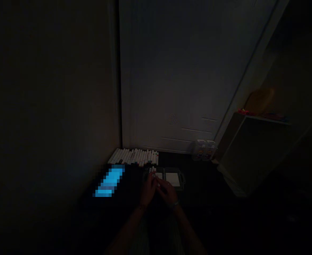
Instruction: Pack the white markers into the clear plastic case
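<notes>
In the dim light my left hand [148, 188] and my right hand [167, 193] meet over the dark tabletop, fingertips nearly together. The fingers of both look closed. A small white object [153, 169] shows at the left fingertips, too dark to name. Whatever lies between the right fingers is hidden. Just beyond and partly under the hands lies a clear plastic case [182, 180] with white squares inside. Behind it, a row of white markers [134, 157] lies side by side.
A glowing blurred screen [109, 181] lies left of the hands. Two clear plastic packs [204, 150] stand at the back right, against the pale wall [172, 78]. A shelf-like box [248, 152] rises on the right, with a yellowish object [261, 100] on top.
</notes>
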Demonstrator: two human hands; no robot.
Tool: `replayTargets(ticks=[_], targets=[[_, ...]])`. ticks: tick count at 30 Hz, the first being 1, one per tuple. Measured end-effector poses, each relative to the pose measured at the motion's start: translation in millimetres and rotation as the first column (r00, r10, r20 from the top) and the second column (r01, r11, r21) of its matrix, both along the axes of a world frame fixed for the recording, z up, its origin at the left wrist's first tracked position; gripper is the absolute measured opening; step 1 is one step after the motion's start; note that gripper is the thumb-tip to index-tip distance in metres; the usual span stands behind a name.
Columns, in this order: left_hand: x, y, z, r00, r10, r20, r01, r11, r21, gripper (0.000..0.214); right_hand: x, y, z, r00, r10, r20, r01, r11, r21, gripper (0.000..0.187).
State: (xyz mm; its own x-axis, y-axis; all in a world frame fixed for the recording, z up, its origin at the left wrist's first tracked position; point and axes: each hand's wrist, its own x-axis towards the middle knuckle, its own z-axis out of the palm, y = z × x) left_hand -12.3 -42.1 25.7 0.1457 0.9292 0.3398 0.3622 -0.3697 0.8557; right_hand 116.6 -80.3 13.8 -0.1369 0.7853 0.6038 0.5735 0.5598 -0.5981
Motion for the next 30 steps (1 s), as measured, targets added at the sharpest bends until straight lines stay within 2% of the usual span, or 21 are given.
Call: replayTargets(ticks=[6,12,14,16,19,21,25,30], targets=[[1,2,-1.9,0.997,0.023,-0.070,-0.020,0.999,0.050,0.035,1,0,-2.4,0.998,-0.032,-0.049,0.031,0.999,-0.022,0.040],[1,3,-4.1,0.999,-0.043,-0.010,0.044,0.995,0.093,0.032,4,3,-11.0,0.988,-0.126,-0.092,0.122,0.992,-0.042,0.035],[-2,5,-6.5,0.999,-0.019,0.038,0.015,0.993,0.116,0.032,4,5,-14.2,0.978,-0.178,-0.104,0.175,0.984,-0.041,0.034],[-6,7,-8.6,0.996,0.063,0.056,-0.070,0.989,0.133,0.032,5,6,-16.5,0.968,-0.225,-0.113,0.222,0.974,-0.038,0.032],[-10,7,-8.9,0.968,0.248,-0.035,-0.238,0.955,0.176,0.030,6,6,-18.2,0.958,-0.265,-0.110,0.262,0.964,-0.039,0.031],[-10,5,-6.9,0.934,0.330,-0.140,-0.295,0.929,0.223,0.028,6,7,-18.6,0.955,-0.279,-0.104,0.276,0.960,-0.038,0.031],[-5,1,-3.8,0.886,0.345,-0.310,-0.254,0.920,0.298,0.032,8,6,-18.6,0.946,-0.302,-0.119,0.300,0.953,-0.036,0.032],[-3,3,-8.9,0.853,0.343,-0.395,-0.216,0.918,0.331,0.032,8,6,-19.4,0.928,-0.355,-0.115,0.354,0.935,-0.030,0.032]])
